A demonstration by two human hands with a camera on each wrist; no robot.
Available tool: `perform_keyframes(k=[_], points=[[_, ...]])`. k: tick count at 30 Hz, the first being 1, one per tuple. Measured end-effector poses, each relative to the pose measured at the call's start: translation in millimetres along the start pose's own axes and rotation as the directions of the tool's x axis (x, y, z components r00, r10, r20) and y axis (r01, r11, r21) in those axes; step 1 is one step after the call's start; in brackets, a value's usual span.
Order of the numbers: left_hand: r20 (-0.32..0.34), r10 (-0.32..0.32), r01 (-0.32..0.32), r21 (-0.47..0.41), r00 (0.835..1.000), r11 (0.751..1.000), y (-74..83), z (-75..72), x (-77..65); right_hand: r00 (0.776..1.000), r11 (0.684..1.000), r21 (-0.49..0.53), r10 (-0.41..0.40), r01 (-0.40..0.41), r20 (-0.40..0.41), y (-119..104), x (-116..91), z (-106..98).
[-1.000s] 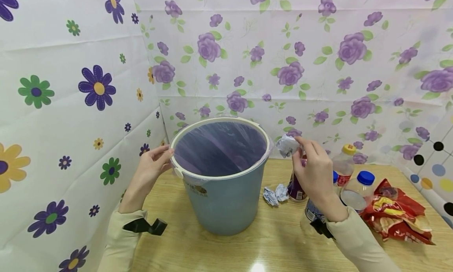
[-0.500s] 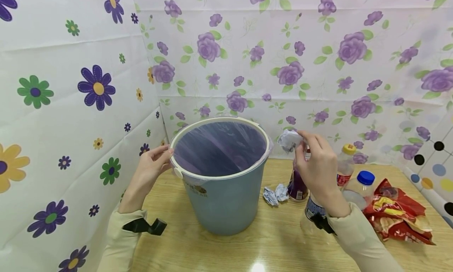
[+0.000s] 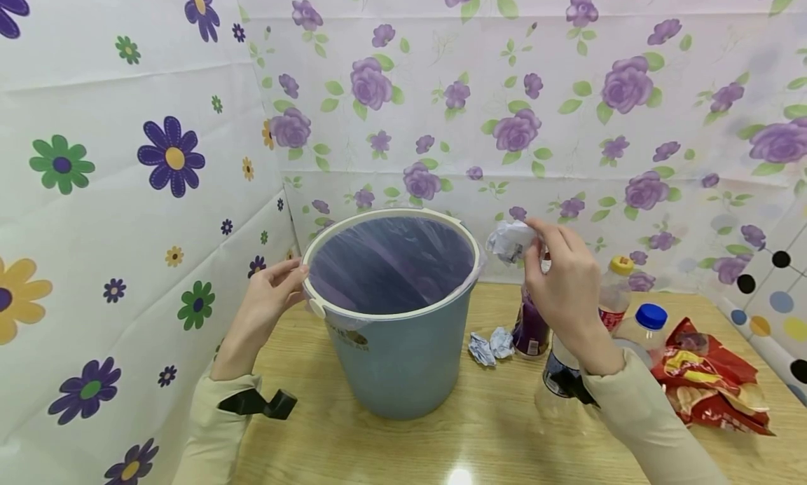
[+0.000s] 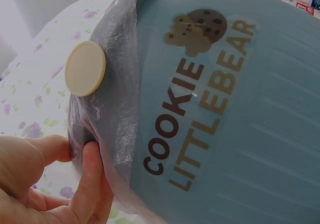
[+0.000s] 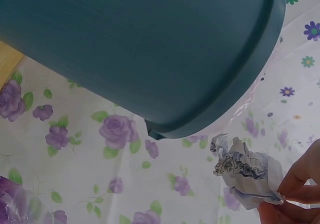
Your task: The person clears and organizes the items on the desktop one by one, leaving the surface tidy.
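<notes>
A light blue trash bin [image 3: 403,366] with a cream rim and a clear plastic liner [image 4: 117,84] folded over its edge stands upright on the table. At the bin's left side, my left hand [image 3: 267,296] pinches the rim and liner between thumb and fingers. To the right of the opening, my right hand [image 3: 567,289] holds a crumpled sheet of paper [image 3: 509,241] by one end, at about rim height and apart from the bin. Two more paper balls [image 3: 492,346] lie beside the bin's base. The bin's bottom inside is hidden from view.
Right of the paper balls stands a purple-labelled bottle [image 3: 531,327]. Partly behind my right arm are a clear bottle with a dark label [image 3: 555,373], a yellow-capped bottle [image 3: 616,289] and a blue-capped one [image 3: 643,331]. A red snack bag [image 3: 712,380] lies at far right.
My right hand has risen a little with the crumpled paper, which then shifted slightly left toward the bin. The left hand and the bin have stayed put.
</notes>
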State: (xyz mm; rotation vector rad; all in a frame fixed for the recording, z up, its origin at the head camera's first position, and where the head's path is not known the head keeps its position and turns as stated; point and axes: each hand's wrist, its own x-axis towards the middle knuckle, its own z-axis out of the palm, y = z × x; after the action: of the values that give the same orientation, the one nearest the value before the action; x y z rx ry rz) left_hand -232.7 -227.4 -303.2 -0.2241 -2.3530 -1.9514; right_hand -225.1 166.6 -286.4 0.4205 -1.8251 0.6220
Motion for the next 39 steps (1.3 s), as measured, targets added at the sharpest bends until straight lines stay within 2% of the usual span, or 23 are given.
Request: perform_keyframes(k=[10,22,28,39], points=[[0.003,0.001,-0.001,-0.015,1.0,1.0,1.0,0.0,0.3,1.0,1.0,0.014,0.013,-0.013,0.018,-4,8,1],[0.008,-0.009,0.009,-0.022,1.0,1.0,0.3,0.1,4.1,0.999,0.999,0.016,-0.037,0.036,0.02,-9,15,6],[0.005,0.0,0.0,-0.016,1.0,1.0,0.1,0.2,3.1,0.999,0.998,0.058,-0.037,0.036,0.016,-12,19,8],[0.002,-0.017,0.017,-0.014,1.0,1.0,0.2,-0.4,1.1,0.996,0.994,0.086,-0.067,0.061,0.061,-17,21,13]])
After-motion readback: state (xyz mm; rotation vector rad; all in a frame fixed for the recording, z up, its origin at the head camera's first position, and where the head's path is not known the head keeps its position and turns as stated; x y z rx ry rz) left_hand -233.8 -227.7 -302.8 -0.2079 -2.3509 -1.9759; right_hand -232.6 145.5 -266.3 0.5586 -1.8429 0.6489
